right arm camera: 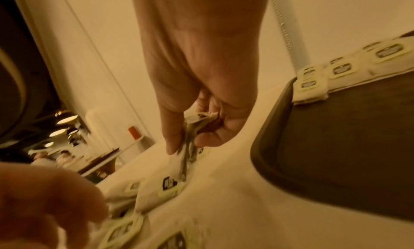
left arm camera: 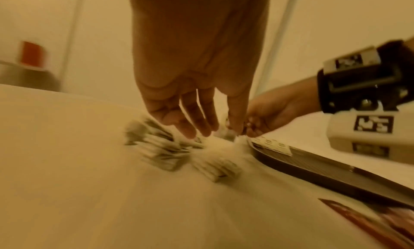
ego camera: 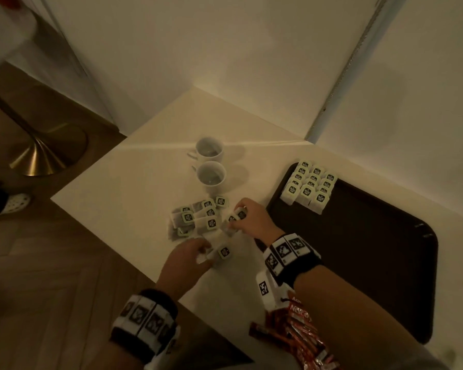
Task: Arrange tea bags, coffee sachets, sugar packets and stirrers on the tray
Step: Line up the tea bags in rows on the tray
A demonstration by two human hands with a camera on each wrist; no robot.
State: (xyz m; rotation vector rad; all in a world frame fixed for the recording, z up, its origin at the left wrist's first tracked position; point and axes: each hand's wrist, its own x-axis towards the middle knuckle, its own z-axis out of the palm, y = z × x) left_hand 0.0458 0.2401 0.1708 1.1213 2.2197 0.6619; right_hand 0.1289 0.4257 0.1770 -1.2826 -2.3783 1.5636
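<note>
Presently, a small bunch of tea bags (right arm camera: pixel 190 143) is pinched between the thumb and curled fingers (right arm camera: pixel 172 139) of the right hand (ego camera: pixel 254 218), just left of the dark tray (ego camera: pixel 372 263). A loose pile of tea bags (ego camera: pixel 195 217) is spread on the white surface (ego camera: pixel 118 209), and the left hand (ego camera: pixel 187 260), fingers extended and relaxed, is lowered onto its near edge. Neat rows of tea bags (ego camera: pixel 309 185) are laid in the tray's far left corner, and red coffee sachets (ego camera: pixel 297 332) are heaped at the near edge

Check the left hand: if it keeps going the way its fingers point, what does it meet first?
Likely the loose tea bags heaped on the table, just past the left hand; beyond them stand the two mugs. Motion blur leaves depth uncertain.
</note>
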